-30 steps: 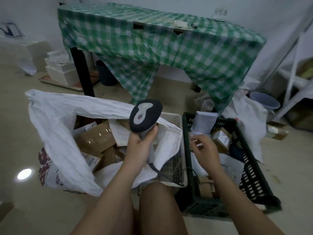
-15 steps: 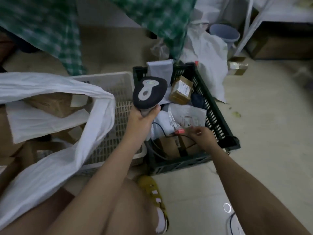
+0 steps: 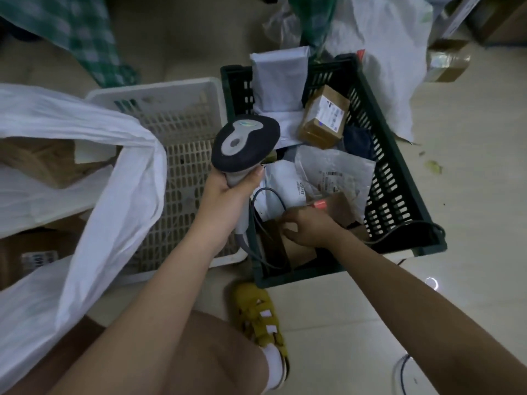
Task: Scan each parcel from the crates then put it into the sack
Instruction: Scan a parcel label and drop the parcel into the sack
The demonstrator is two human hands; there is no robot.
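In the dark crate (image 3: 393,155), right hand (image 3: 306,226) grips a half-hidden cardboard parcel (image 3: 299,246); left hand (image 3: 225,192) grips scanner (image 3: 245,143).

Left hand (image 3: 225,192) grips scanner (image 3: 245,145) over gap between white crate (image 3: 182,178) and green crate (image 3: 399,178). My right hand (image 3: 308,226) reaches into green crate, fingers on brown parcel (image 3: 299,246). White sack (image 3: 94,201) gapes at left, boxes inside.
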